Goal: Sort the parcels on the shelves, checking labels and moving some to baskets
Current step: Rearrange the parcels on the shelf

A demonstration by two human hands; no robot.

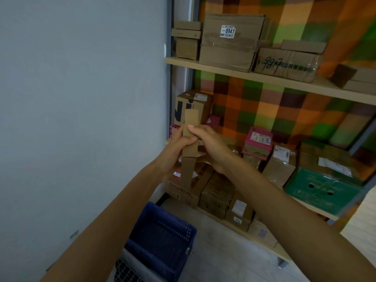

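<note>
Slim parcel [191, 119], one – plain brown cardboard, tall and narrow, held upright in front of the shelves, above the baskets; a crease or joint crosses it just below the hands, and whether it is one piece or two cannot be told. Left hand [175, 153]: fingers curled round the parcel's middle from the left. Right hand [211, 147]: grips the same stretch from the right, thumb laid across the front face. Baskets, two: a blue basket [168, 226] of perforated plastic on the floor below the hands, and a grey mesh basket [126, 269] just beside it at the bottom edge. Shelf boards [223, 68] of pale wood, three in view, all bearing cardboard boxes – among them a large taped box [230, 49] with one white label reading 0947, a stack of three small boxes [187, 37] to its left, one green box [321, 192] with two round holes. Backing: checked cloth [284, 110], orange, green and brown.
</note>
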